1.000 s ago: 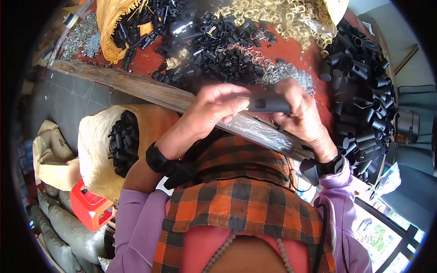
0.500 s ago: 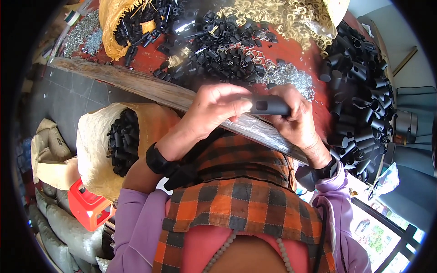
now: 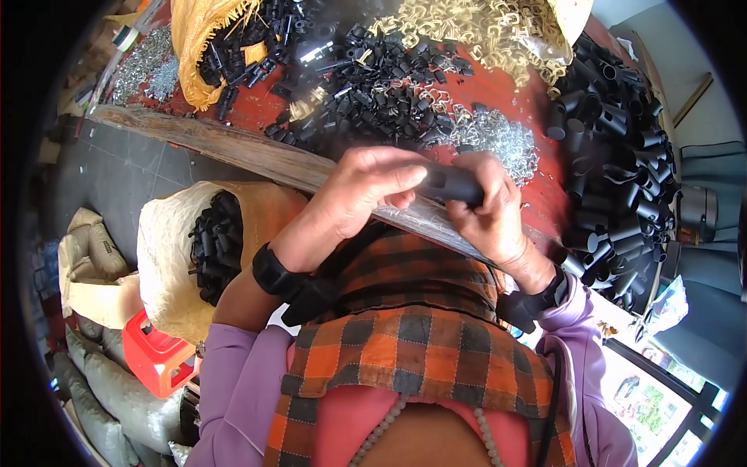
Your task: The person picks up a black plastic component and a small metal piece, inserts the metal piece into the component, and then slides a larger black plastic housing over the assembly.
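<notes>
Between my two hands is a black tube (image 3: 451, 185) with a rectangular slot in its side, held above the wooden edge of the table. My right hand (image 3: 492, 206) wraps round its right end, thumb below and fingers over the top. At the other end, my left hand (image 3: 366, 187) closes with thumb and fingers pressed together against the tube's left end. Whether a small part sits in the left fingertips is hidden. Beyond my hands lie small black plastic parts (image 3: 389, 109) and a heap of silvery metal clips (image 3: 498, 144).
Brass-coloured metal loops (image 3: 475, 31) spill from a sack at the back. Many black tubes (image 3: 622, 179) pile up on the right. A yellow sack (image 3: 191, 54) of black parts stands at the far left. Beside my left arm is an open sack (image 3: 167, 257) of black pieces, near a red stool (image 3: 159, 354).
The tube and my right hand have shifted slightly left and tilted, its right end now lower. My left hand stays at the tube's left end.
</notes>
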